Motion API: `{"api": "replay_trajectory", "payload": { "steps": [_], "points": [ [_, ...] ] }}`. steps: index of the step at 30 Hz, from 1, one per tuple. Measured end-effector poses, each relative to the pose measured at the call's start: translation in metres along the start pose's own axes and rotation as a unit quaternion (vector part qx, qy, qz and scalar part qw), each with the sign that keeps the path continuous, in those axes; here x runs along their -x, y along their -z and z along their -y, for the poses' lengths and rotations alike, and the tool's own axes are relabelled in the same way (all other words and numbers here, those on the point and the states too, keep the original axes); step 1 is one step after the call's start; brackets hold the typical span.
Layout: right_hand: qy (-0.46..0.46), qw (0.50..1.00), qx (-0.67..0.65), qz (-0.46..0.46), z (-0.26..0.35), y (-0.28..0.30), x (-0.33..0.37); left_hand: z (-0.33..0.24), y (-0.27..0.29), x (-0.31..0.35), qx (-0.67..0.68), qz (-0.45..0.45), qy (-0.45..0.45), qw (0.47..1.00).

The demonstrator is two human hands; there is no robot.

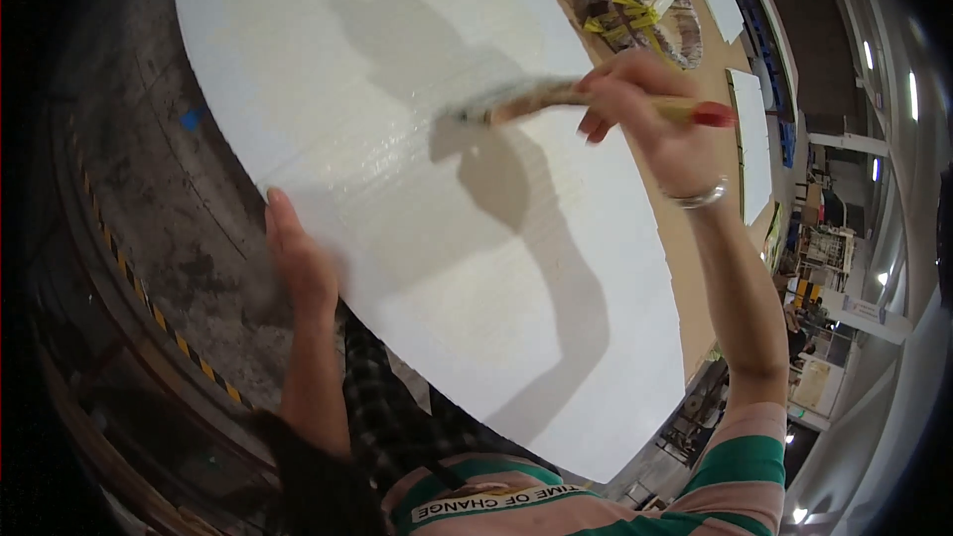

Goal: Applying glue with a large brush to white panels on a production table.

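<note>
We had a big white board lying on a tan table, and we were brushing it. Our right hand was curled tight around the handle of a brush, and the brush tip was down near the middle of the board. A shiny patch that looked wet ran from the tip toward the board's left edge. Our left hand was at that left edge with its fingers stretched out. We couldn't tell if it was gripping the edge, because its underside was hidden.

A few things could have gone wrong. If we had pushed too hard, the brush might have left stripes. If we had gone too lightly, we might have missed spots, and our dark shadow made spots hard to see. Our left fingers could have smeared the wet stuff if they had slid in from the edge. The board might have slipped if nothing held it firmly. A wide swing past the right edge could have bumped or splashed the wrapped bundle on the table there.
</note>
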State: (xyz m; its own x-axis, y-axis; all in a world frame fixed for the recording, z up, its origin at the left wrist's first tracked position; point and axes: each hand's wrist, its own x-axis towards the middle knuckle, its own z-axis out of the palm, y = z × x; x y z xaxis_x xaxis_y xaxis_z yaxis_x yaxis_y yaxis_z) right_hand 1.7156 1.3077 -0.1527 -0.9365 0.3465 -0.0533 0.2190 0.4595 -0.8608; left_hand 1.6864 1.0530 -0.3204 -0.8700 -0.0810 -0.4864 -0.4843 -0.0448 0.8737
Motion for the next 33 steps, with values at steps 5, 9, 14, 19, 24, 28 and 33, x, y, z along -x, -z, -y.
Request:
{"api": "replay_trajectory", "payload": {
  "steps": [5, 9, 14, 19, 24, 28, 33],
  "points": [
    [-0.118, 0.970, 0.121, 0.173, 0.012, 0.017, 0.011, 0.014, 0.023, -0.012, -0.053, -0.035, -0.024, 0.998],
    [0.025, 0.996, 0.067, 0.055, 0.014, 0.002, -0.043, -0.001, 0.012, -0.005, 0.016, -0.028, 0.076, 0.997],
    [-0.114, 0.976, 0.098, 0.158, 0.003, 0.010, -0.027, 0.026, 0.027, -0.010, -0.061, -0.063, -0.045, 0.995],
    [0.001, 0.996, 0.084, 0.016, 0.019, 0.006, -0.076, 0.029, 0.027, -0.008, -0.080, 0.007, -0.063, 0.995],
    [-0.072, 0.985, 0.093, 0.125, -0.007, 0.027, -0.064, 0.026, 0.031, -0.007, -0.037, -0.044, 0.003, 0.998],
    [-0.070, 0.987, 0.088, 0.111, 0.001, 0.038, -0.061, 0.024, 0.028, -0.004, -0.050, -0.050, -0.011, 0.997],
    [0.000, 0.999, 0.025, 0.046, -0.004, 0.024, -0.077, 0.011, 0.020, -0.004, 0.052, -0.003, 0.038, 0.998]
  ]
}}
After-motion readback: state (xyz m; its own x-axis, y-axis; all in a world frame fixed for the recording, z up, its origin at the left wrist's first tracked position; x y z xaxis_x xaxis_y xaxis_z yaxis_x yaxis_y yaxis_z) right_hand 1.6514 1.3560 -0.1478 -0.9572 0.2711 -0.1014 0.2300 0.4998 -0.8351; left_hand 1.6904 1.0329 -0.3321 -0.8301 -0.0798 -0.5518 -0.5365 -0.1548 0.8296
